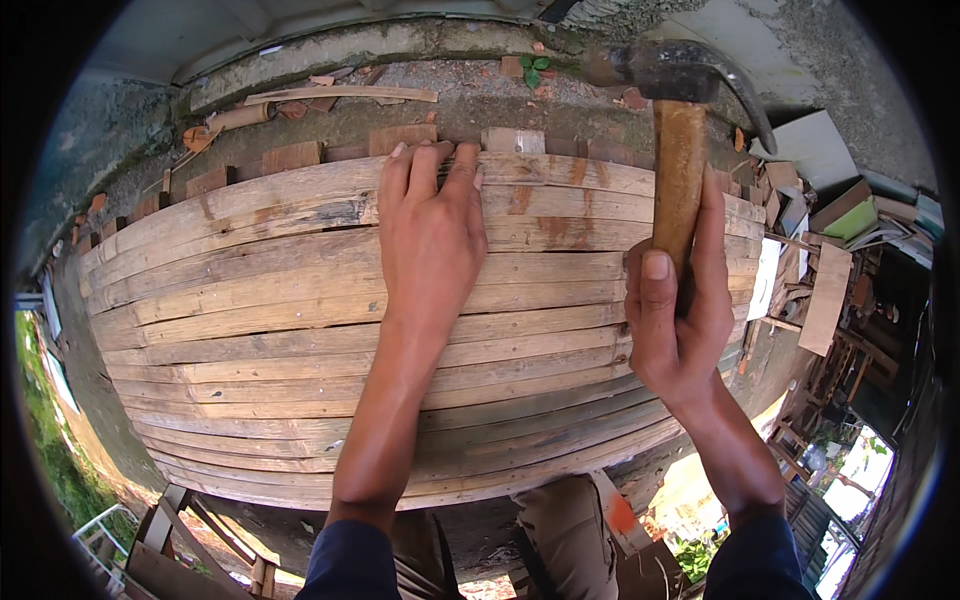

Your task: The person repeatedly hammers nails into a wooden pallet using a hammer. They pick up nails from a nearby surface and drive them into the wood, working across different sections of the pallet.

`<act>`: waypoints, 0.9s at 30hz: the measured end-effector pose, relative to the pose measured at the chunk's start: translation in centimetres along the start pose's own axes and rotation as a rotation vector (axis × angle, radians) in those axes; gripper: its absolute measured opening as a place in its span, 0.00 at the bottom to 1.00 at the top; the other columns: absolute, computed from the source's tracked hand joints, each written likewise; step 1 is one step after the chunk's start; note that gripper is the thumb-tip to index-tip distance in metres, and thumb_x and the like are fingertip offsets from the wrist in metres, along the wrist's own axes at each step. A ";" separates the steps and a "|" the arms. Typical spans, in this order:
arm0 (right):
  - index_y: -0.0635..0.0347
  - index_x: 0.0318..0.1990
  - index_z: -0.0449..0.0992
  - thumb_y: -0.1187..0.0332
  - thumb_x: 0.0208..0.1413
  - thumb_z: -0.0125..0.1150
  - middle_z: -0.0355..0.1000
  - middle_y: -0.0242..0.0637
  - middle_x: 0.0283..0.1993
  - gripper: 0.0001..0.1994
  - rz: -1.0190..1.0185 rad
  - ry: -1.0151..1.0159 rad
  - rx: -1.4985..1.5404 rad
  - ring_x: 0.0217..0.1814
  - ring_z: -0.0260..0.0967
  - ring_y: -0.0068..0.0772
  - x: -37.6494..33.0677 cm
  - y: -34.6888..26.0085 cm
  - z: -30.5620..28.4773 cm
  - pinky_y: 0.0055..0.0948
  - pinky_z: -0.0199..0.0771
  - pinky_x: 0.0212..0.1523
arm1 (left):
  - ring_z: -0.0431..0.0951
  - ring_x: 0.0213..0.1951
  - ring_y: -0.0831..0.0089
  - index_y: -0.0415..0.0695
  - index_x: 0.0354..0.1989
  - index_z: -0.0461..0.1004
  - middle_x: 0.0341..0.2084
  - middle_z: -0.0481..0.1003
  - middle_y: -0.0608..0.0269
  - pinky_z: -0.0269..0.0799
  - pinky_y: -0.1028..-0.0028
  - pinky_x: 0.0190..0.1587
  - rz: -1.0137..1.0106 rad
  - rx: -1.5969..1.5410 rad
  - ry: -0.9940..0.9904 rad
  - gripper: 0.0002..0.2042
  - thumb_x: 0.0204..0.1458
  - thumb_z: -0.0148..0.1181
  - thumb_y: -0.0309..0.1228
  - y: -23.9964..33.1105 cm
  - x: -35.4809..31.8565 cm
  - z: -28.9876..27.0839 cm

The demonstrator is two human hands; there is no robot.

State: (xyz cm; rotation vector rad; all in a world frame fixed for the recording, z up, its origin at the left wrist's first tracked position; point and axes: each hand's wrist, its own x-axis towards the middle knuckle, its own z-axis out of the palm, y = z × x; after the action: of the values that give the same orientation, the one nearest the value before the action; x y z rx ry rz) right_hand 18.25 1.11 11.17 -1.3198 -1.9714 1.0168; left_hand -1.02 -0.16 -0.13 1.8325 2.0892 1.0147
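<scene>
Head view: upper right, the right hand (685,335) grasps a hammer (682,150); upper centre, the left hand (432,222), grip unclear, perhaps steadies slats (280,306).

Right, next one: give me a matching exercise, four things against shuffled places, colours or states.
1. left hand
2. right hand
3. hammer
4. plant

A. green, beyond the slats' far edge
B. wrapped around a wooden handle
C. fingers at the slats' far edge
D. head up top, claw to the right

Pairs: 1-C, 2-B, 3-D, 4-A
</scene>
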 end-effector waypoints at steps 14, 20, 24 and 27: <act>0.65 0.39 0.73 0.57 0.53 0.76 0.66 0.35 0.21 0.21 0.236 -0.016 -0.319 0.22 0.63 0.30 3.4 4.1 2.7 0.29 0.67 0.25 | 0.71 0.51 0.49 0.39 0.52 0.78 0.45 0.74 0.51 0.64 0.54 0.64 0.006 -0.004 -0.006 0.16 0.54 0.60 0.24 -0.3 -0.1 0.4; 0.62 0.36 0.76 0.64 0.46 0.74 0.76 0.42 0.34 0.15 -0.093 -0.304 -0.670 0.30 0.75 0.51 2.1 8.4 -5.0 0.41 0.76 0.31 | 0.72 0.50 0.52 0.39 0.46 0.81 0.43 0.75 0.52 0.66 0.56 0.58 -0.027 -0.058 -0.001 0.11 0.56 0.60 0.27 -0.2 0.6 -0.3; 0.55 0.38 0.78 0.66 0.40 0.72 0.76 0.36 0.38 0.16 -0.185 -0.570 -0.737 0.37 0.77 0.46 2.4 9.5 -7.5 0.42 0.79 0.35 | 0.74 0.49 0.53 0.39 0.42 0.82 0.43 0.77 0.53 0.66 0.57 0.55 -0.112 -0.178 -0.093 0.10 0.58 0.60 0.30 -1.0 2.2 -1.7; 0.54 0.39 0.78 0.67 0.40 0.71 0.75 0.35 0.38 0.16 -0.314 -0.640 -0.757 0.36 0.77 0.45 3.7 9.3 -7.6 0.41 0.79 0.34 | 0.75 0.48 0.53 0.39 0.40 0.82 0.41 0.77 0.53 0.65 0.57 0.56 -0.108 0.047 0.031 0.10 0.59 0.60 0.32 -2.7 4.8 -1.5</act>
State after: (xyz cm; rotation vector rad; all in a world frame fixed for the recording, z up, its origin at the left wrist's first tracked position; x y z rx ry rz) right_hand 27.57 8.86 7.81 -1.0140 -3.1425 0.5801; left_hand -5.06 3.79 0.80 1.7148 2.2211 0.9818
